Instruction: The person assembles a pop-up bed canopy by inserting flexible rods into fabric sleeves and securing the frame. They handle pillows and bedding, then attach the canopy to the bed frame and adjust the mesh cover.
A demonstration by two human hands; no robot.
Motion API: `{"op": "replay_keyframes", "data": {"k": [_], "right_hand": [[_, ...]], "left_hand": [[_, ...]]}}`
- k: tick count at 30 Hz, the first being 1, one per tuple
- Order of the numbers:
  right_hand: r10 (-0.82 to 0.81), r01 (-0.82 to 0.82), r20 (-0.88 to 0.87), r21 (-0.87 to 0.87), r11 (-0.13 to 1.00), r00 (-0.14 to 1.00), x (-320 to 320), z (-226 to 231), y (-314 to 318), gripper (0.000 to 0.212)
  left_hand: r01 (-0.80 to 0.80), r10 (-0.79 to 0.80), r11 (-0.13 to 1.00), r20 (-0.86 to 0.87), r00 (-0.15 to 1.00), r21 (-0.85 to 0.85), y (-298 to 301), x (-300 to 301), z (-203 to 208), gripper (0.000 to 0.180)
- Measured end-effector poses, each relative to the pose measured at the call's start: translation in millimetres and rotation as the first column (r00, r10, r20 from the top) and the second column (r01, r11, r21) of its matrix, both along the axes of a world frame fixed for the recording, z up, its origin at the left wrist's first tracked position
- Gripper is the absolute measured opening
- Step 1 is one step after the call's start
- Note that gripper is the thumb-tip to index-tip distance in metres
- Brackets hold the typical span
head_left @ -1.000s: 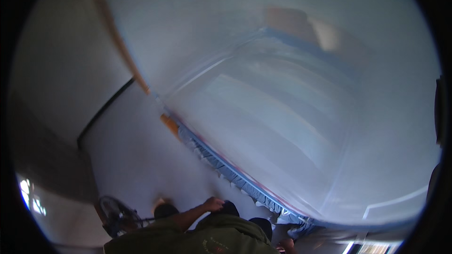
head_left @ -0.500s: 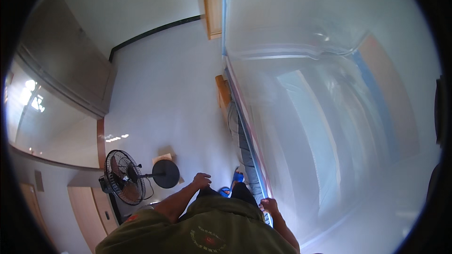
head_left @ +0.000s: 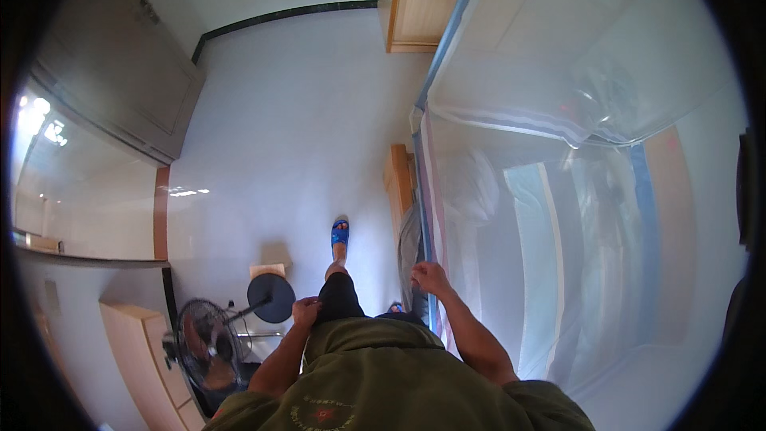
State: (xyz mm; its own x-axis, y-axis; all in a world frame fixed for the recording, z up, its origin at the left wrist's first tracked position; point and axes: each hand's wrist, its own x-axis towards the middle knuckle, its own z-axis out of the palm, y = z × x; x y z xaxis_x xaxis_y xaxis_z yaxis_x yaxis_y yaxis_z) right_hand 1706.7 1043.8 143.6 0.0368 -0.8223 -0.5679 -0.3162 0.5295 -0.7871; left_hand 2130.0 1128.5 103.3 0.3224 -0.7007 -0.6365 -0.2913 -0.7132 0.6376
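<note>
My left hand hangs low beside my dark shorts. Its fingers are loosely curled, and nothing shows in them. In front of my right side, my right hand is loosely closed with no object visible in it. It is nearest to the striped edge of a sheer mosquito net, which hangs around a bed on the right. Whether the hand touches the net, I cannot tell. One foot in a blue slipper is stretched ahead on the pale floor; the other slipper is mostly hidden.
A standing fan with a round black base is at my left, beside a small wooden piece. The wooden bed frame and grey bedding border the right. Ahead are a wooden cabinet and a grey door.
I have moved forward, and one slippered foot now reaches ahead. My right hand has come up and forward along the net's edge. My left hand has drawn back beside my thigh.
</note>
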Motion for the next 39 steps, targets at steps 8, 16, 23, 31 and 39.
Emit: {"op": "replay_keyframes", "data": {"k": [8,16,23,31,39], "right_hand": [[0.313,-0.462,-0.587,-0.118,0.879,0.746,63.5,51.3,-267.4,0.022],[0.098,-0.548,-0.860,-0.228,0.805,0.501,72.2,180.3,-548.5,0.015],[0.116,-0.610,-0.987,0.024,0.792,0.111,8.8,155.8,-682.2,0.014],[0.267,-0.420,-0.928,0.141,0.896,0.259,-13.1,113.8,-680.4,0.008],[0.368,0.033,-0.763,0.453,0.891,0.531,-5.4,181.9,-612.9,0.008]], "left_hand": [[-0.102,0.259,0.946,-0.524,0.811,0.309,-210.9,115.7,6.5,0.031],[-0.106,0.170,0.969,-0.293,0.941,0.223,-464.4,171.5,18.3,0.044],[0.139,-0.050,0.946,-0.294,0.955,0.293,-645.9,120.0,38.3,0.039],[0.361,-0.291,0.889,-0.259,0.921,0.282,-885.0,62.8,42.2,0.061],[0.675,-0.660,0.658,-0.177,0.731,0.334,-1157.6,-14.2,35.8,0.042]]}}
